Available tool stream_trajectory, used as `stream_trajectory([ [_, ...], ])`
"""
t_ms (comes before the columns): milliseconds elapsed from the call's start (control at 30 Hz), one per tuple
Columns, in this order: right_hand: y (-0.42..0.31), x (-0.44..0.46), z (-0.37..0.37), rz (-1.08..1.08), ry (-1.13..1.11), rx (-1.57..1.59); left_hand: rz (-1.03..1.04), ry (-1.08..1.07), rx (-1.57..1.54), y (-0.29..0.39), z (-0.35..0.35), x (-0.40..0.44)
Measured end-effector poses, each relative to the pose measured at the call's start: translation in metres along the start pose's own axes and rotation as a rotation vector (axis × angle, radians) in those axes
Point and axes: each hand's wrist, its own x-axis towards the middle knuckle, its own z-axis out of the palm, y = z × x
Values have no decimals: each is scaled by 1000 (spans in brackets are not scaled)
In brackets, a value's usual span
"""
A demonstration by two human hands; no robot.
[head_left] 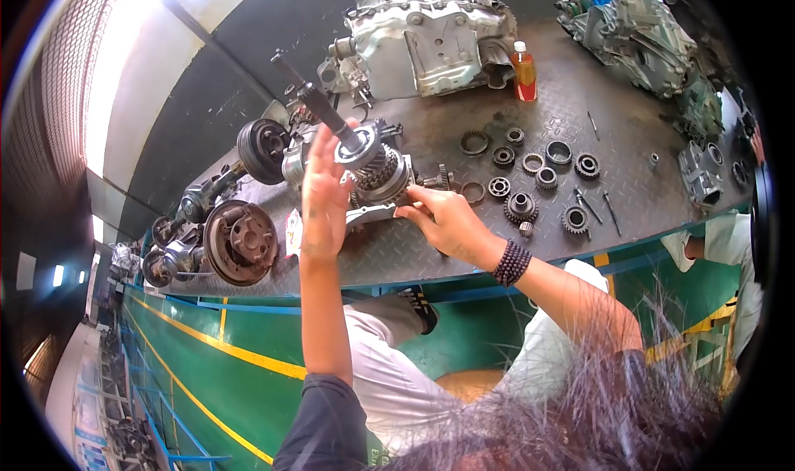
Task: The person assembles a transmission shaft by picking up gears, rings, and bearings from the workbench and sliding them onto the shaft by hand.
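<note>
A transmission gear shaft [381, 169] with stacked gears stands tilted on the bench in front of me. Its long dark splined end [319, 106] points up to the left, above a bearing [358, 146]. My left hand [325, 198] is upright beside the bearing, its fingers stretched out; whether the palm touches the shaft is hard to tell. My right hand [454, 222], with a beaded bracelet [513, 262] on the wrist, pinches at the lower rim of the gear stack. Beneath the stack lies a pale metal housing part [368, 216].
Loose gears and rings [521, 206] lie on the metal bench [464, 260] to the right, beside several thin rods [611, 212]. A large gearbox [439, 44] and an orange bottle [524, 73] stand behind. Brake drums [240, 243] sit left. Another person's leg [716, 243] shows at right.
</note>
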Motion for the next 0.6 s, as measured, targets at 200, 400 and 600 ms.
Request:
stream_trajectory([
  [200, 1, 1, 3, 2, 12, -16, -115, 39, -111, 2, 14, 36],
  [400, 3, -1, -2, 33, -115, -142, -149, -108, -323, -9, 12, 54],
  [600, 2, -2, 0, -115, 5, -78, -144, -45, -292, -6, 20, 58],
])
